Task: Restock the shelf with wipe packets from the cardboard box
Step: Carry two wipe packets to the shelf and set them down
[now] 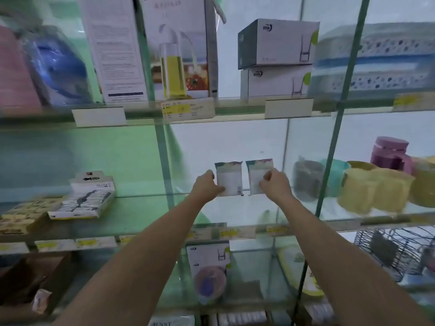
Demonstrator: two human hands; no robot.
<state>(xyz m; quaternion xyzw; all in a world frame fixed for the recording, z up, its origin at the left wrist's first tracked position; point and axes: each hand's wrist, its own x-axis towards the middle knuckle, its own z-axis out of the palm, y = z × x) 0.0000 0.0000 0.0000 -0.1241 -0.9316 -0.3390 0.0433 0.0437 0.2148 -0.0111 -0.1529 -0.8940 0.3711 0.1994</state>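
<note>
Gripping flat rectangular packets upright

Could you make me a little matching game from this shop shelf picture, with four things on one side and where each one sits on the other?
Things:
1. left packet
2. right packet
3. pink jug
4. stacked grey boxes

Places:
A. upper shelf, above the packets
B. held by the right hand
C. far right of the middle shelf
D. held by the left hand

Pairs: 1-D, 2-B, 3-C, 4-A
</note>
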